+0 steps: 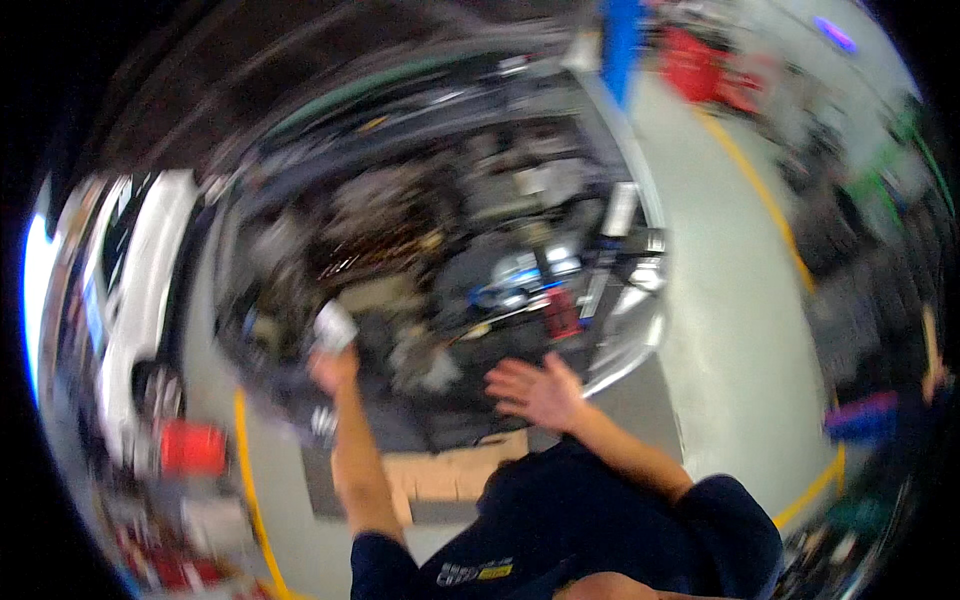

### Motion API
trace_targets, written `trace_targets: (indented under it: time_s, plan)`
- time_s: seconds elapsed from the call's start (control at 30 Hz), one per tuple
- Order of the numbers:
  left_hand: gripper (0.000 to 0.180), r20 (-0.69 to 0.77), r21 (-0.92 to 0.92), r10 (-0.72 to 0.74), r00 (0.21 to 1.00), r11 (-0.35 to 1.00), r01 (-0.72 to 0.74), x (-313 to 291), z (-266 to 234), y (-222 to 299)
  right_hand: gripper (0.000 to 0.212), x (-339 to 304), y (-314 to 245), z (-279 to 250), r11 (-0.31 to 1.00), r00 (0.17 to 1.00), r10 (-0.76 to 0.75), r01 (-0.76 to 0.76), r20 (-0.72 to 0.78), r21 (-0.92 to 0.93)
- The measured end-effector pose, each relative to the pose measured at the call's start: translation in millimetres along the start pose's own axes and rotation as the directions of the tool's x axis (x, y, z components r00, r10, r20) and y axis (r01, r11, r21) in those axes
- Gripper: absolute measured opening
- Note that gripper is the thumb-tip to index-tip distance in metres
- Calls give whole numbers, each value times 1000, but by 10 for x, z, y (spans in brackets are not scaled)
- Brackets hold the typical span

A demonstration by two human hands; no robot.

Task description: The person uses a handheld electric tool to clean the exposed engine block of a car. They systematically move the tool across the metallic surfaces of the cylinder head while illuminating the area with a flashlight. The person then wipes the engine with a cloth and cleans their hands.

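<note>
An open car engine bay (pixel 400 210) spreads out before me, blurred by motion. At its front left, my left hand (pixel 333 368) is closed around a small white object (pixel 335 327), perhaps a cloth or a container; the blur hides its kind. My right hand (pixel 538 392) hovers over the front edge with its fingers spread and nothing in them. Just beyond the right hand lie a red object (pixel 562 312) and several shiny tools (pixel 518 282) with blue parts, resting on the engine bay's right side. A translucent crumpled-looking thing (pixel 425 362) sits between my hands.
The raised hood (pixel 230 70) hangs above the bay. A white car (pixel 150 270) stands at the left, near a red box (pixel 192 447). A blue post (pixel 620 50) rises at the far right. Brown cardboard (pixel 440 475) lies below the front bumper. Another person's hand (pixel 937 383) shows at the right edge.
</note>
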State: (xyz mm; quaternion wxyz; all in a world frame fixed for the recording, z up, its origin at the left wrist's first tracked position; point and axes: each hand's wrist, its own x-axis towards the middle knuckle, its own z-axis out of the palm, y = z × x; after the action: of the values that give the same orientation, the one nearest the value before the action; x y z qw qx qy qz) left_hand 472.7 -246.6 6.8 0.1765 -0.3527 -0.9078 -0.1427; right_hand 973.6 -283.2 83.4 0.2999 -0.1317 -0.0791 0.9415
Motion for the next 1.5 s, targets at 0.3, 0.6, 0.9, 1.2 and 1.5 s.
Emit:
trace_targets:
  time_s: [0.3,0.6,0.9,1.2,1.5]
  plan:
    - [44,112,-321,-259,959,905,281,-345,203,-318,86,-507,332,-419,987,986,-157,154,-63,-53]
    - [20,96,-879,602,793,425,-216,-1421,-2008,1321,76,-446,323,-296,917,946,-308,268,-100,-296]
    - [20,-63,-917,780,622,202,-345,-2509,-2370,2155,46,-1068,212,-280,761,753,-626,535,-201,-367]
    - [32,31,-964,542,840,238,-119,-3686,-2806,2779,28,-1785,-237,-389,539,642,-745,419,-181,-730]
    - [60,203,-840,690,695,-242,486,-5141,-2841,4180,21,-3025,-1334,-890,360,544,-823,281,-161,-890]
